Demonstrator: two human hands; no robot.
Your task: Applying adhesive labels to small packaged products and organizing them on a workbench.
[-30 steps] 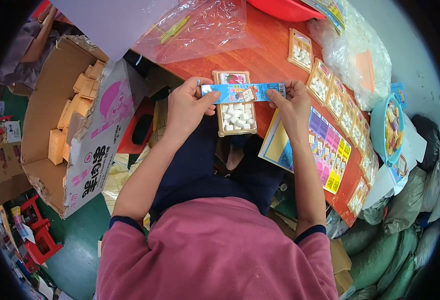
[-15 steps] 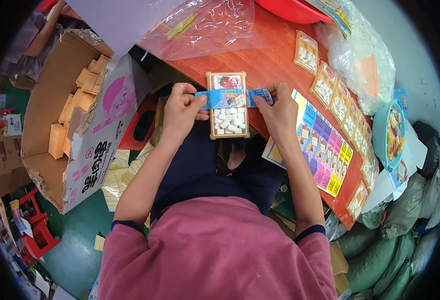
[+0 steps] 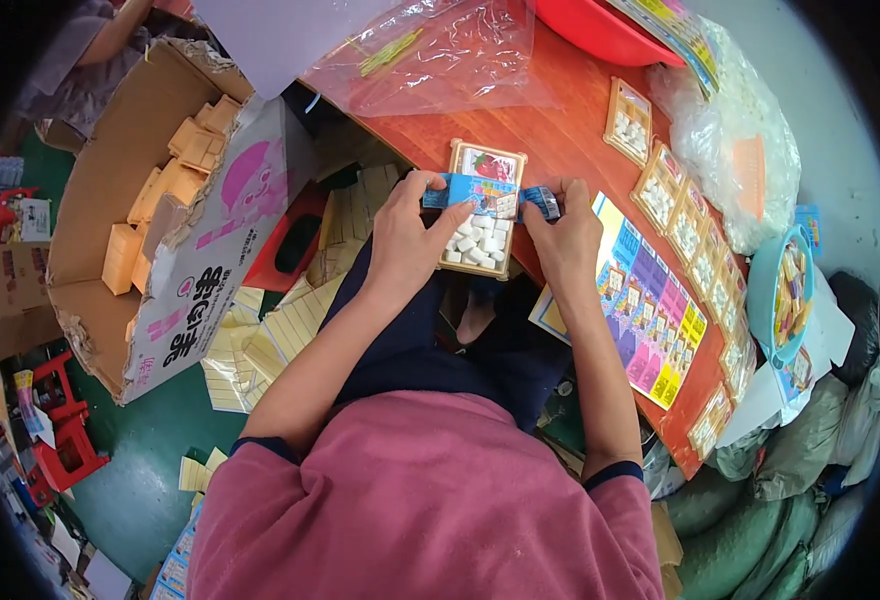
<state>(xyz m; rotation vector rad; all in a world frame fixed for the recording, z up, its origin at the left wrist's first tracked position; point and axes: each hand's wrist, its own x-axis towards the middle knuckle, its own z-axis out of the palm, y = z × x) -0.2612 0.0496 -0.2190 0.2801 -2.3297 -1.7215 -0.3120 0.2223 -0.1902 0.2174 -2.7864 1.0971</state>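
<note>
A small tan plastic tray point(image 3: 513, 165) with white block-like pieces point(image 3: 478, 243) and a picture card point(image 3: 488, 164) rests at the table's near edge, partly jutting over it. Across its middle lies a blue printed paper strip point(image 3: 490, 192). My left hand point(image 3: 410, 235) is closed on the strip's left end, its thumb pressing over the tray. The fingers of my right hand point(image 3: 565, 232) pinch the strip's folded right end beside the tray.
Similar filled trays point(image 3: 657, 190) line the table's right side, near colourful printed sheets point(image 3: 650, 300). A turquoise basket point(image 3: 775, 290) and clear plastic bags point(image 3: 725, 130) stand beyond. At left, a torn cardboard box point(image 3: 90, 250) holds orange trays point(image 3: 165, 190). A red basin point(image 3: 600, 30) sits at the far edge.
My left hand has moved inward, its thumb now over the strip on the tray. The right hand stays at the strip's other end. The whole view has shifted slightly.
</note>
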